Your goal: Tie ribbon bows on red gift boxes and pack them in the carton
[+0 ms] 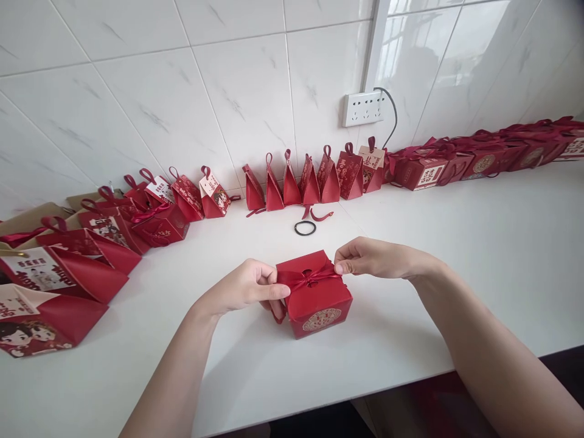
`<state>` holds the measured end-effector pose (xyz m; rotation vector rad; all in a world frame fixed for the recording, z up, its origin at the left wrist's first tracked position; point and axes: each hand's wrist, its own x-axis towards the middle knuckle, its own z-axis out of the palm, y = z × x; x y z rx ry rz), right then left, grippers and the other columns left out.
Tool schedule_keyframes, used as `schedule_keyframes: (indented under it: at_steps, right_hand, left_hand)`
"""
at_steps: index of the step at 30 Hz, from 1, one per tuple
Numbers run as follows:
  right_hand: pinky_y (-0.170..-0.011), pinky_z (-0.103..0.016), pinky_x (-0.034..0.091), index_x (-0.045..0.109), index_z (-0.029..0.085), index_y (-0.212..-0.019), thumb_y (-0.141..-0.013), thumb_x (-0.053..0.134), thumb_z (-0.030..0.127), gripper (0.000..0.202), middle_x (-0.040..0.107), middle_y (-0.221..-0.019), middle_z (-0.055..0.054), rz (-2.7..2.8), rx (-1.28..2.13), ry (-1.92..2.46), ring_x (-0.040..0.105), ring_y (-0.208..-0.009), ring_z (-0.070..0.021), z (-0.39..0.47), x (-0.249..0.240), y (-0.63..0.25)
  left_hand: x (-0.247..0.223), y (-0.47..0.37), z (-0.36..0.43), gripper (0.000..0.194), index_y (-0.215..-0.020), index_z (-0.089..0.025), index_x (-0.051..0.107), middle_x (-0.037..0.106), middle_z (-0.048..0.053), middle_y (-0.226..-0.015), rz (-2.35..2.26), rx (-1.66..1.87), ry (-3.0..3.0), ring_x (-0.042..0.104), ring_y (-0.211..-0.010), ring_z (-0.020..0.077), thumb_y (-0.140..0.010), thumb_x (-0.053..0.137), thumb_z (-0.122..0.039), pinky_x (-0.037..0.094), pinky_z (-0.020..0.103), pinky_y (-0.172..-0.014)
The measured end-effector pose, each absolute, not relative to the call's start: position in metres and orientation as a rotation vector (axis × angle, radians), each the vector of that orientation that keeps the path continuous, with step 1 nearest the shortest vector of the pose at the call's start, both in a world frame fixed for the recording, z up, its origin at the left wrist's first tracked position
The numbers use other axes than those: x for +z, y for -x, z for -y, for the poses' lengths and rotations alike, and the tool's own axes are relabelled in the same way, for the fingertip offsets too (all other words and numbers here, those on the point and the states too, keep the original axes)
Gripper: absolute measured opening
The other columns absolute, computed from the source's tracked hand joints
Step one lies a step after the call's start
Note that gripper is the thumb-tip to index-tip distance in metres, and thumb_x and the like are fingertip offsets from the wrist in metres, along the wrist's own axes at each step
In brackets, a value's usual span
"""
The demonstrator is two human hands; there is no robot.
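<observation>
While the squat red card box [319, 299] sits on the smooth white desk [392, 340], left hand [253, 285] has a thumb-to-finger pinch on its shiny ribbon [326, 274]; right hand [367, 257] pinches the opposite side. From here: crinkled knot mid-top, round gold-patterned print [322, 319] in front.

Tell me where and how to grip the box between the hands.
Probably pinch the box low, front wall and back, from near and far: the front is flat and ribbon-free, while the ribbon crosses the top, held by the left hand and right hand.
</observation>
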<state>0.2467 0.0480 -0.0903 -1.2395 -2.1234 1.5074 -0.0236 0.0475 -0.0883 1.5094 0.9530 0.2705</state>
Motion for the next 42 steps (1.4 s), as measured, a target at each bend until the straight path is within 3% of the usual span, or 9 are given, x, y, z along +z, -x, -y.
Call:
schedule_keyframes:
  at_steps: [12,14,18,22,27,31,35,39,42]
  right_hand:
    - [-0.053,-0.026,0.025,0.054,0.017,-0.068,-0.075,0.058,0.06,0.044,0.039,-0.062,0.004,2.146,1.476,1.167,0.032,-0.057,-0.0093,-0.047,-0.088,-0.256]
    - [-0.06,-0.026,0.034,0.057,0.017,-0.077,-0.077,0.058,0.059,0.041,0.047,-0.069,0.002,2.052,1.406,1.137,0.042,-0.065,-0.0113,-0.05,-0.09,-0.258]
    - [-0.086,-0.033,0.042,0.057,0.021,-0.107,-0.084,0.049,0.059,0.045,0.056,-0.112,-0.007,1.812,1.367,1.051,0.053,-0.101,-0.0187,-0.054,-0.096,-0.253]
    - [-0.085,-0.037,0.046,0.057,0.017,-0.113,-0.086,0.043,0.059,0.052,0.064,-0.105,-0.009,1.844,1.508,1.033,0.061,-0.092,-0.0193,-0.053,-0.096,-0.245]
    - [-0.064,-0.031,0.051,0.063,0.013,-0.083,-0.079,0.052,0.063,0.051,0.067,-0.083,-0.008,1.791,1.452,1.193,0.064,-0.07,-0.0173,-0.048,-0.086,-0.254]
    - [-0.044,-0.025,0.038,0.052,0.016,-0.058,-0.076,0.05,0.068,0.056,0.05,-0.045,0.001,1.718,1.332,1.406,0.048,-0.039,-0.0094,-0.05,-0.087,-0.257]
    - [-0.042,-0.022,0.033,0.056,0.017,-0.077,-0.075,0.054,0.066,0.049,0.055,-0.064,0.0,1.65,1.08,1.388,0.047,-0.05,-0.0091,-0.052,-0.094,-0.247]
    - [-0.06,-0.026,0.046,0.063,0.018,-0.092,-0.079,0.05,0.064,0.049,0.059,-0.103,-0.008,1.789,0.981,1.323,0.056,-0.082,-0.0169,-0.053,-0.098,-0.243]
    - [-0.072,-0.031,0.049,0.065,0.016,-0.088,-0.08,0.05,0.063,0.05,0.062,-0.102,-0.009,1.863,1.144,1.245,0.058,-0.091,-0.0208,-0.052,-0.097,-0.247]
  left_hand:
    - [-0.087,0.024,-0.049,0.034,-0.063,-0.017,0.048,0.066,0.002,-0.062,-1.028,0.298,-1.59,0.064,-0.061,0.0144,-0.076,0.064,-0.044,0.049,0.026,-0.059]
    - [-0.088,0.023,-0.05,0.034,-0.071,-0.017,0.051,0.067,0.004,-0.074,-1.146,0.427,-1.623,0.066,-0.074,0.0182,-0.076,0.062,-0.049,0.051,0.028,-0.062]
    - [-0.092,0.013,-0.043,0.052,-0.11,-0.021,0.046,0.056,0.012,-0.121,-1.139,0.574,-1.694,0.053,-0.114,0.0272,-0.073,0.063,-0.053,0.05,0.037,-0.082]
    - [-0.099,0.005,-0.036,0.082,-0.136,-0.029,0.025,0.038,0.012,-0.142,-1.053,0.527,-1.772,0.038,-0.13,0.0281,-0.069,0.071,-0.045,0.04,0.042,-0.1]
    - [-0.105,0.01,-0.047,0.073,-0.136,-0.027,0.026,0.033,0.012,-0.146,-1.262,0.696,-1.784,0.029,-0.136,0.025,-0.076,0.064,-0.041,0.031,0.042,-0.106]
    - [-0.101,0.01,-0.05,0.041,-0.118,-0.023,0.047,0.045,0.009,-0.138,-1.453,0.986,-1.711,0.037,-0.131,0.0235,-0.081,0.054,-0.04,0.033,0.038,-0.104]
    - [-0.093,0.004,-0.042,0.032,-0.099,-0.022,0.06,0.058,0.005,-0.123,-1.331,0.926,-1.773,0.048,-0.121,0.0233,-0.081,0.053,-0.047,0.033,0.036,-0.104]
    - [-0.093,0.003,-0.038,0.04,-0.109,-0.024,0.059,0.058,0.004,-0.124,-1.156,0.692,-1.851,0.048,-0.12,0.0235,-0.076,0.061,-0.048,0.035,0.035,-0.103]
    - [-0.098,0.004,-0.04,0.043,-0.116,-0.027,0.055,0.055,0.002,-0.128,-1.125,0.657,-1.852,0.047,-0.122,0.0213,-0.077,0.061,-0.045,0.037,0.031,-0.101]
